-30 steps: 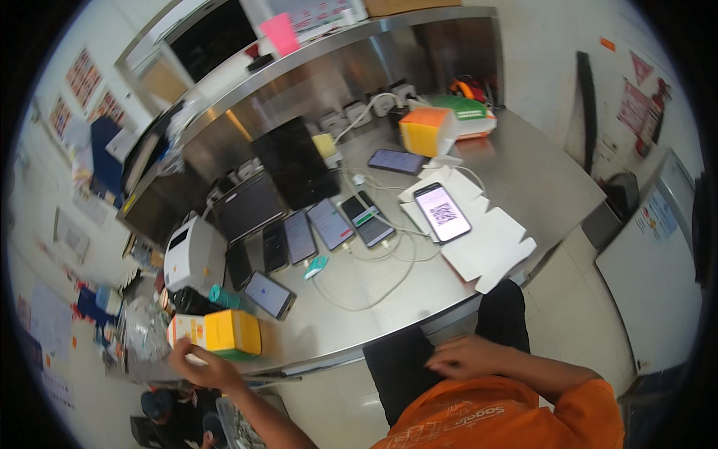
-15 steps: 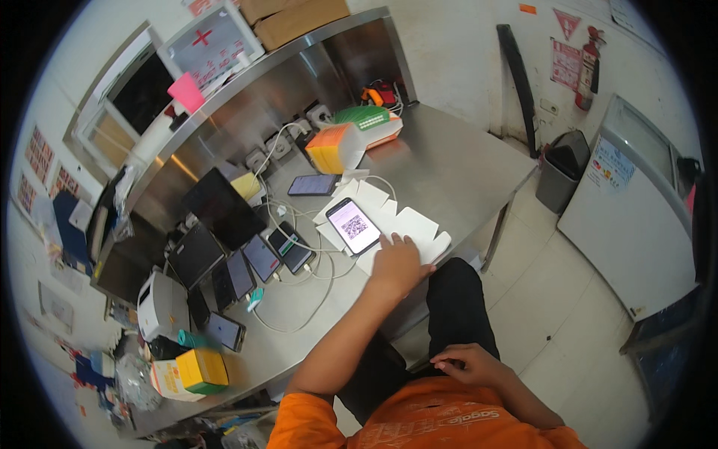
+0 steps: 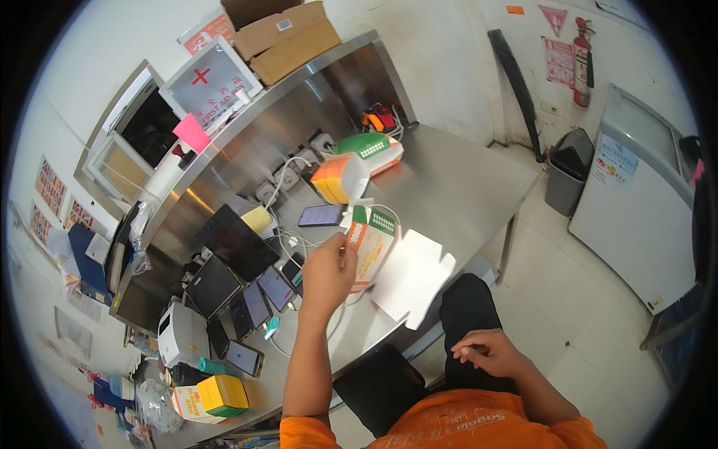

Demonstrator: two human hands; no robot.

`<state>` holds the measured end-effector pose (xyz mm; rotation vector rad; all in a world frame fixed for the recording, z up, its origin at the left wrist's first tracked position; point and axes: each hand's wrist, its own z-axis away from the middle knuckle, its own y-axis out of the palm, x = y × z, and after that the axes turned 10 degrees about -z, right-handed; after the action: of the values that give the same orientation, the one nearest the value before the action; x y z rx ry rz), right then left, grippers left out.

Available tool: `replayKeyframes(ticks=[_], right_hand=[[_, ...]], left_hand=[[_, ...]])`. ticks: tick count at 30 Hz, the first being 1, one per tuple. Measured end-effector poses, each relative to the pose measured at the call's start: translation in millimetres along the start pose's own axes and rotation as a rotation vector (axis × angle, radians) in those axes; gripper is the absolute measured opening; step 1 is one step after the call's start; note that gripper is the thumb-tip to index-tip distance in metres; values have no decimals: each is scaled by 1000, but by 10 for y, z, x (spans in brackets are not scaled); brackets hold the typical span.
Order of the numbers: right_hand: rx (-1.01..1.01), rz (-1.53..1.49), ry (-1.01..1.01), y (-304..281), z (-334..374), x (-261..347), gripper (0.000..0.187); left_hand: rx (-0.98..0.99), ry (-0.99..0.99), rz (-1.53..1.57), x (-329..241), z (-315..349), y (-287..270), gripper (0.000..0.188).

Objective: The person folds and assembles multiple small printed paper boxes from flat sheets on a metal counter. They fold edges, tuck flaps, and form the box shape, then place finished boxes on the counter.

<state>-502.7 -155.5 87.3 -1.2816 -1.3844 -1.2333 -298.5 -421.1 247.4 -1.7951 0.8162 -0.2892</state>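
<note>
My left hand (image 3: pixel 327 275) is closed on the edge of an opened-out cardboard food carton (image 3: pixel 371 245) on the metal table. The gripped panel is raised, showing its green, orange and yellow print, while the plain white inner panel (image 3: pixel 413 278) spreads toward the table's near edge. No lit phone shows on the carton; the raised panel and my hand cover that spot. Beyond it lies a phone (image 3: pixel 320 215) with its screen up. Over my lap rests my right hand (image 3: pixel 490 352), fingers curled in, with nothing visible in them.
Several phones (image 3: pixel 277 287), dark tablets (image 3: pixel 215 287) and white charging cables (image 3: pixel 288 239) crowd the table's left side. Folded cartons (image 3: pixel 340 178) stand at the back, near wall sockets (image 3: pixel 286 178). A white printer-like device (image 3: pixel 182 334) and a yellow box (image 3: pixel 223 395) are farther left.
My left hand has moved left from the phone's edge and now grips the carton, lifting one panel to show its print. The lit phone has gone from sight. My right hand stays over my lap.
</note>
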Motion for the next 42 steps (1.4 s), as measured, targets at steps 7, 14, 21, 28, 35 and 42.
replayKeyframes(ticks=[7,14,21,28,35,42], right_hand=[[-108,744,-563,124,-840,756,27],[87,1210,-279,480,-1459,28,55],[163,1040,-136,517,-1779,81,58],[97,-541,-69,550,-2317,1546,90],[-14,-219,-273,954,-3143,2133,30],[116,864,-1211,1924,-3552,2253,53]], left_hand=[[93,-18,213,315,-71,-201,22],[-13,71,159,152,-416,-658,25],[-299,-35,322,279,-329,-1188,22],[-652,493,80,335,84,-1349,7],[-451,624,-40,651,8,-1149,52],[-606,116,993,1170,-36,-1127,72]])
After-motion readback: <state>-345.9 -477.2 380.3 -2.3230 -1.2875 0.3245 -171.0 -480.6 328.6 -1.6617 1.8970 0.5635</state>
